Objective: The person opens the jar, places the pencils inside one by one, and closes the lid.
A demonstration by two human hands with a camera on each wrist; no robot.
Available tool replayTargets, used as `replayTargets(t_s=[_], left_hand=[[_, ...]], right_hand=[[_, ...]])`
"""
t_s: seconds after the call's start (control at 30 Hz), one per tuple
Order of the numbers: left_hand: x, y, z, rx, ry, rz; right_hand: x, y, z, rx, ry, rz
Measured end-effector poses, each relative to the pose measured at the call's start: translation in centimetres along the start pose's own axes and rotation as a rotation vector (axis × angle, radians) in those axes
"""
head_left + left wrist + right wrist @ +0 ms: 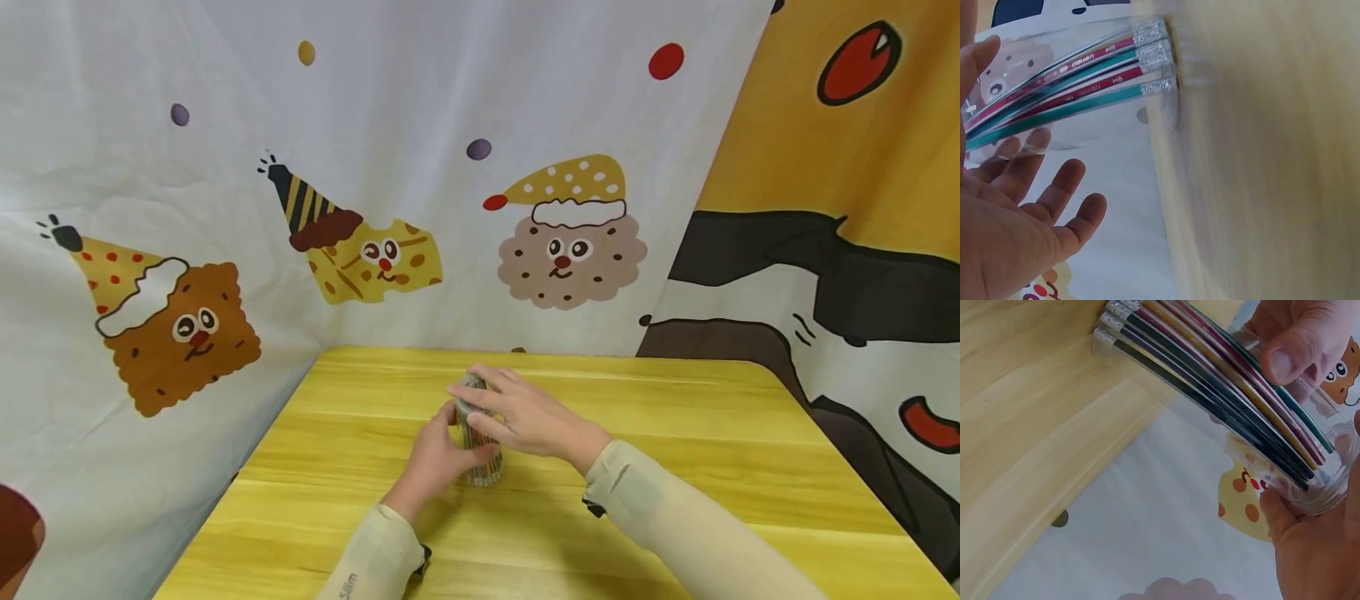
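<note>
A clear cylindrical jar of pencils stands upright on the wooden table. My left hand grips its side, thumb in front and fingers around the far left. Over the top, my right hand holds the jar's upper end between thumb and fingers. Inside, several red, green, yellow and dark pencils lean together, their silver-banded ends down at the table. The right wrist view shows the round top rim beside the right thumb. My right palm partly hides that end, so I cannot tell whether a lid is on it.
The yellow wood-grain table reaches back to a white cloth printed with cartoon biscuits and cheese. A yellow and black printed cloth part hangs at the right. Pale sleeves cover both forearms.
</note>
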State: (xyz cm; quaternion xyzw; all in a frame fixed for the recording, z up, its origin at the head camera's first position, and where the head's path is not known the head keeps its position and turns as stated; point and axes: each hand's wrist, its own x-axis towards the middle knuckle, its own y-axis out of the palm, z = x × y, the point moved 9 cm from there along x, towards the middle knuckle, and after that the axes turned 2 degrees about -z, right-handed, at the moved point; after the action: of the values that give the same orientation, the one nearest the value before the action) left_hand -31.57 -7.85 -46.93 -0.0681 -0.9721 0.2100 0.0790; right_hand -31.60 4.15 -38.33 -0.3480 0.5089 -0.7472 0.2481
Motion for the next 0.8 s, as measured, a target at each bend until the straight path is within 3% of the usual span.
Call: replayTargets(t_s=[0.13, 0.23, 0.4, 0.5, 0.67, 0.8], left_hand=[[0.2, 0.1, 0.0, -0.005, -0.004, 0.017], [0.3, 0.1, -0.1, 0.011, -0.001, -0.008], [0.5, 0.0, -0.7, 0.116, 0.039, -0.101], [0.6, 0.2, -1.0, 0.164, 0.068, -0.094], [0.7, 0.7, -1.0, 0.055, 0.073, 0.028], [0.7, 0.3, -0.9, 0.035, 0.046, -0.020]], right_hand=[[0.1, -0.1, 0.0, 0.020, 0.008, -0.009], [0.3, -0.1, 0.3, -0.016, 0.049, -0.036], [0.4, -0.2, 1.2, -0.075, 0.125, -0.107], [0.2, -0.1, 1.2, -0.061, 0.143, -0.126], [0.1, 0.0, 1.0, -0.045, 0.131, -0.137], [-0.2, 0.1, 1.0, -0.045, 0.166, -0.144]])
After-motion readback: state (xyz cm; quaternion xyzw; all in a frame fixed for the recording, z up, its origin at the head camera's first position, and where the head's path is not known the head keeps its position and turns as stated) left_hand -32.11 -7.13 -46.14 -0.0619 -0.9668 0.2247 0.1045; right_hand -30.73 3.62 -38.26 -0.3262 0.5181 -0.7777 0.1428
